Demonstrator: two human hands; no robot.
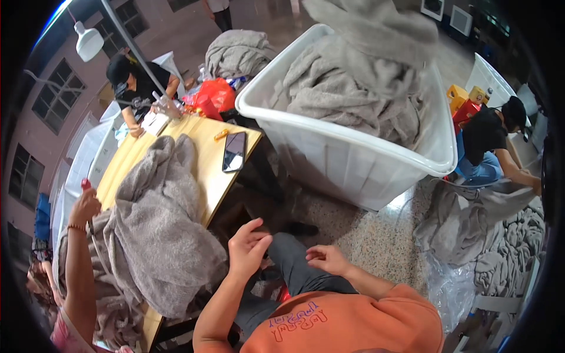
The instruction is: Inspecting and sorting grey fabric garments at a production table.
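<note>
My left hand (249, 246) is held above my lap near the table edge, fingers apart and nothing in it. My right hand (327, 259) is over my other thigh, its fingers loosely bent, also with nothing in it. Ahead of me stands a large white plastic bin (353, 176) with a heap of grey fleecy cloth (347, 97) inside. Above its far right rim another grey cloth (382, 29) is blurred by motion, and no hand touches it. To my left a grey garment-like cloth (162, 235) is spread over the wooden table (203, 138).
On the table lie a phone (234, 152) and a small orange item (221, 135). A co-worker's hand (86, 205) at the left grips a red-tipped tool. Another person (141, 85) works at the table's far end. At right a person (491, 138) bends over grey cloths (465, 220).
</note>
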